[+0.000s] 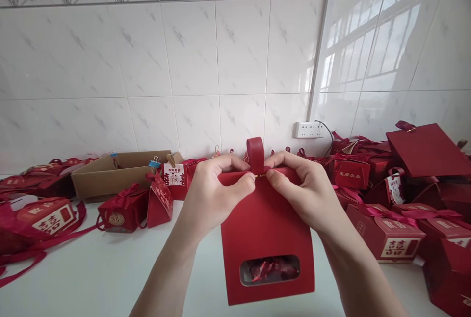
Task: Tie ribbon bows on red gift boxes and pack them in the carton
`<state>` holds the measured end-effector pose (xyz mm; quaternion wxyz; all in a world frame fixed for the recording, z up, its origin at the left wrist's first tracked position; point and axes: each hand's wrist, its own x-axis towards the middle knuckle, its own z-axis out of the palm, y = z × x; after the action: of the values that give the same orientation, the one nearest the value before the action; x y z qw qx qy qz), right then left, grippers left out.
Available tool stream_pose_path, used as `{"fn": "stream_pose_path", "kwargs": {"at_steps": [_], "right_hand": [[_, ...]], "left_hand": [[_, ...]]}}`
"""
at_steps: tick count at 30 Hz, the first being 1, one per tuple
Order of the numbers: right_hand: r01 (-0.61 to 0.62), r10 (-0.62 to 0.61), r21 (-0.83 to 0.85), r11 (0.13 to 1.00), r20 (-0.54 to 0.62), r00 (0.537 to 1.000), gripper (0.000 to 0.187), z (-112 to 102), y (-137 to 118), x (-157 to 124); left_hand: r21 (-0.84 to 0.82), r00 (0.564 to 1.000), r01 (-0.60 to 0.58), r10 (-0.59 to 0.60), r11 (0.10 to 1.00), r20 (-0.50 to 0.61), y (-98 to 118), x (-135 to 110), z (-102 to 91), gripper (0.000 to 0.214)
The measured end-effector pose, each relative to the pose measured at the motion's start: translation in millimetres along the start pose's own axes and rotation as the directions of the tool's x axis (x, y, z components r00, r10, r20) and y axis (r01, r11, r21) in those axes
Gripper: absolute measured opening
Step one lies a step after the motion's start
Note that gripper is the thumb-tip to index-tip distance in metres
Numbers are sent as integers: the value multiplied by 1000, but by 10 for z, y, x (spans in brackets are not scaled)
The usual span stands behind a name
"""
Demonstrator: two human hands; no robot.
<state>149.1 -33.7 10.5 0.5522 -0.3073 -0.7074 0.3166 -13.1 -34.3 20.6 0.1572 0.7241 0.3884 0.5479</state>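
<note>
A red gift box (267,228) with a looped strap handle (255,154) is held up in front of me over the white table. Through its clear oval window (270,270), shiny red wrapped pieces show. My left hand (224,184) pinches the box's top edge left of the strap, thumb in front and fingers behind. On the other side of the strap my right hand (294,179) grips the same edge in the same way. Between the thumbs a thin gold-coloured piece (260,175) crosses the base of the strap. Most fingertips are hidden behind the box.
An open cardboard box (105,182) with blue clips stands at the left back. Several red gift boxes with ribbons, such as a red box (386,233), crowd the right side; more lie left. A power strip (309,129) is on the tiled wall (184,52).
</note>
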Motion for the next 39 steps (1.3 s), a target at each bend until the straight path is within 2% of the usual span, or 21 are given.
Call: {"fn": "stream_pose_path", "kwargs": {"at_steps": [5, 11, 15, 16, 18, 20, 22, 25, 27, 30, 33, 36, 39], "right_hand": [[-5, 5, 0, 1000, 87, 996, 10, -42, -12, -2], [51, -50, -72, 996, 26, 998, 10, -17, 8, 8], [1, -1, -50, 999, 16, 1000, 13, -46, 1, 22], [-15, 14, -38, 999, -14, 1000, 13, -67, 7, 37], [-47, 48, 8, 999, -115, 992, 14, -127, 40, 86], [-69, 91, 100, 993, -236, 967, 15, -213, 106, 158], [-76, 145, 207, 975, -343, 928, 15, -310, 199, 242], [-78, 235, 354, 932, -424, 875, 17, -427, 346, 362], [-136, 344, 480, 867, -376, 861, 19, -449, 414, 419], [-307, 487, 612, 729, -148, 861, 22, -390, 440, 444], [-383, 466, 650, 656, 50, 883, 27, -291, 431, 415], [-333, 396, 655, 678, 56, 916, 27, -253, 455, 405], [-223, 333, 608, 762, -72, 940, 21, -282, 486, 422]], "left_hand": [[10, 1000, -17, 17, 1000, 11, -8, 2, -18, 11], [24, 1000, -9, 9, 1000, -5, -10, 7, -9, 10], [-46, 1000, 18, -17, 999, 9, -67, 26, 52, 11], [-82, 999, 41, -40, 996, 12, -87, 32, 65, 15], [-181, 994, 105, -98, 978, 51, -123, 45, 82, 40], [-254, 977, 182, -146, 950, 157, -142, 55, 83, 58], [-260, 949, 223, -148, 939, 278, -140, 61, 75, 62], [-246, 930, 165, -67, 955, 362, -120, 59, 65, 62], [-269, 917, 101, 15, 958, 398, -117, 49, 69, 65], [-276, 912, 52, 67, 960, 405, -136, 33, 86, 63], [-215, 949, 28, 42, 976, 313, -157, 24, 89, 54], [-200, 952, 20, 42, 980, 303, -160, 22, 45, 56], [-324, 925, 55, 74, 944, 373, -155, 26, -11, 67]]}}
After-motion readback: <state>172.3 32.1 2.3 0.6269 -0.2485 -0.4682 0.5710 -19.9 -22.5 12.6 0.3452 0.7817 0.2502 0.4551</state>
